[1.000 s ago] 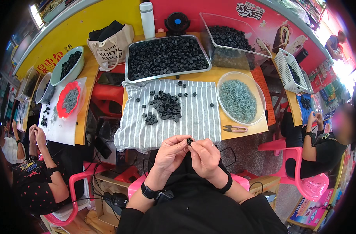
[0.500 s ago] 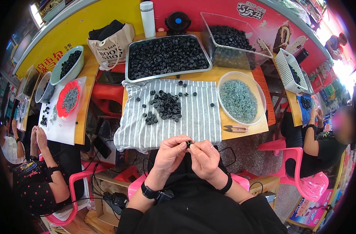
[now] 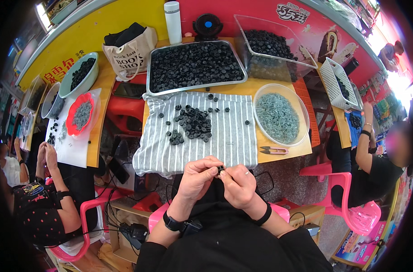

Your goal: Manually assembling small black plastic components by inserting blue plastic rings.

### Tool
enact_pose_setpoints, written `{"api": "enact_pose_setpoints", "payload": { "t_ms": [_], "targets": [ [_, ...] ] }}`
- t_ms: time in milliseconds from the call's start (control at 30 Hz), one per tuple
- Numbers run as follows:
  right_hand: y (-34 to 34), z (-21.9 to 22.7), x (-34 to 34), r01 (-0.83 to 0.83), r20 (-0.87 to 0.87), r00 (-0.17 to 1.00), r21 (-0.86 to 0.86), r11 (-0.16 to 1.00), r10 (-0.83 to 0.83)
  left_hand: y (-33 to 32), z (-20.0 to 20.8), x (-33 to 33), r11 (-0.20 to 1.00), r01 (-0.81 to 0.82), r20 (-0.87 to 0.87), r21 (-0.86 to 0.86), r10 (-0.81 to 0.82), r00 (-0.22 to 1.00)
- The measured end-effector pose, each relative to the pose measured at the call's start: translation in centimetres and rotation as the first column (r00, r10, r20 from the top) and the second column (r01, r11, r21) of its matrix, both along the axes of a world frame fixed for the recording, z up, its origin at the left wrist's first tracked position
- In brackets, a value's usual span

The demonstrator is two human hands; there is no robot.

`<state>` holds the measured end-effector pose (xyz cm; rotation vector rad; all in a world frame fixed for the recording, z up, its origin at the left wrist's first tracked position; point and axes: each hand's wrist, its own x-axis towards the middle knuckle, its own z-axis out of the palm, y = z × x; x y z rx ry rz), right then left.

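Observation:
My left hand pinches a small black plastic part between thumb and forefinger, just past the near edge of the table. Against the same part press the closed fingertips of my right hand; whether they also hold a tiny piece is too small to tell. Ahead of my hands, a loose heap of small round black plastic parts lies on a grey-and-white striped cloth. To the right stands a round clear tub full of small translucent bluish pieces.
Thread snips lie before the tub. Behind the cloth are a metal tray and a clear bin, both holding black parts. A bottle, a fan and a cloth bag line the back. People sit at tables on both sides.
My right fingertips have shifted slightly down and tilted at the black part, while my left hand keeps its pinch. At the right, another person's hand has risen.

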<state>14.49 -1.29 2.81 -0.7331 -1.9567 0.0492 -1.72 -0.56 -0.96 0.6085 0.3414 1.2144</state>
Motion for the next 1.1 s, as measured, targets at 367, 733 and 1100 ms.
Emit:
{"api": "enact_pose_setpoints", "payload": {
  "t_ms": [367,733,1100],
  "targets": [
    [0.2,1.2,0.7,-0.076,0.056,0.996,0.034,0.997,0.074,0.5,1.1,-0.9,0.989,0.023,-0.154,0.149,0.0,0.988],
    [0.3,1.3,0.8,-0.04,-0.073,0.997,-0.179,0.983,0.027,0.2,1.3,-0.7,0.994,0.015,-0.141,0.108,0.0,0.99],
    [1.2,1.6,0.8,-0.088,-0.015,0.996,-0.216,0.972,0.087,0.0,0.7,-0.2,0.998,-0.023,-0.131,0.064,0.031,0.991]
  ]
}}
